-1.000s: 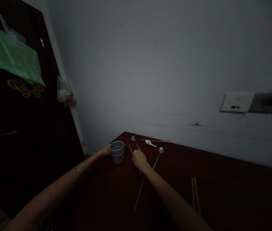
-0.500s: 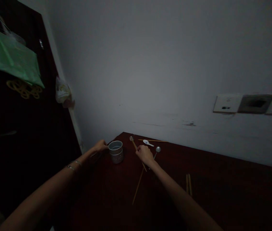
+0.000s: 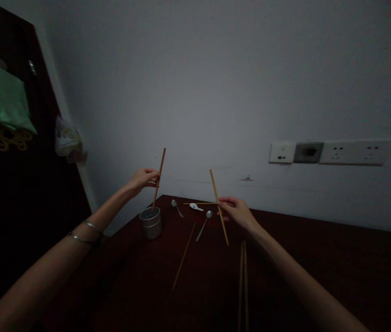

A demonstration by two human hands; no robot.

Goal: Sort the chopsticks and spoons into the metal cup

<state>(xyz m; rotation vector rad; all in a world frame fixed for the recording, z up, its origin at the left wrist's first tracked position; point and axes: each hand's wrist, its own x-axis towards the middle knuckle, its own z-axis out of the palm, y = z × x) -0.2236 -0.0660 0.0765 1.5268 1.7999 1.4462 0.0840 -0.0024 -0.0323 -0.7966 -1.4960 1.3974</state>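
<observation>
My left hand (image 3: 146, 179) pinches a brown chopstick (image 3: 162, 162) near its middle; the lower end reaches the mouth of a grey metal cup (image 3: 151, 227) with small holes in its side. My right hand (image 3: 236, 210) is closed on a lighter chopstick (image 3: 213, 182), held slanting above the tabletop. Between the hands lie a metal spoon (image 3: 177, 207), a white spoon (image 3: 195, 207), a second metal spoon (image 3: 204, 225) and a loose chopstick (image 3: 184, 256). Another chopstick (image 3: 205, 203) rests behind the white spoon.
Two more chopsticks (image 3: 243, 281) lie side by side near the front of the dark red table (image 3: 295, 258). A white wall (image 3: 195, 92) with sockets (image 3: 352, 153) stands behind it. At the left is a dark door with a green cloth (image 3: 2, 94).
My left hand has risen from beside the cup with a chopstick now upright in it. My right hand has lifted its chopstick off the table and moved right. The view has shifted too.
</observation>
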